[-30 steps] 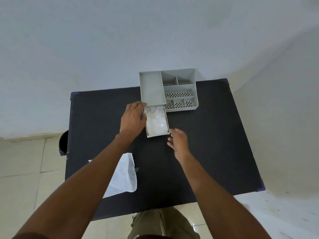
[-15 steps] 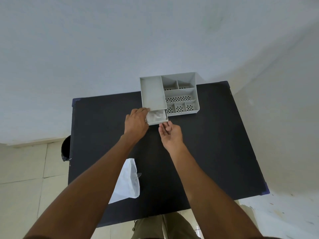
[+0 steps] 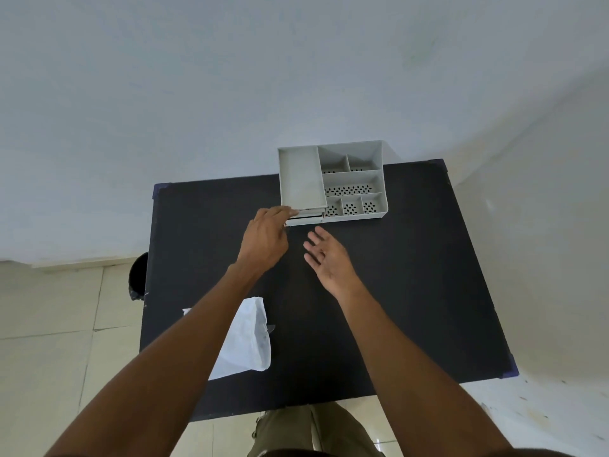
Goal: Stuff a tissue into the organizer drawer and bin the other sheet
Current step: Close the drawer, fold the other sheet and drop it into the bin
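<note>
Drawer now nearly shut in organizer. Left hand fingers touch its left corner; right hand open, fingers spread, above worktop.

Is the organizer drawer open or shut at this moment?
Nearly shut. The drawer front sticks out only slightly from the organizer, with the left hand at its corner.

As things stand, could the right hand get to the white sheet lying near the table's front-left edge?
Probably yes, awkwardly. The right hand is open and empty, but the left forearm lies across part of the white sheet, so it would have to cross that arm.
</note>
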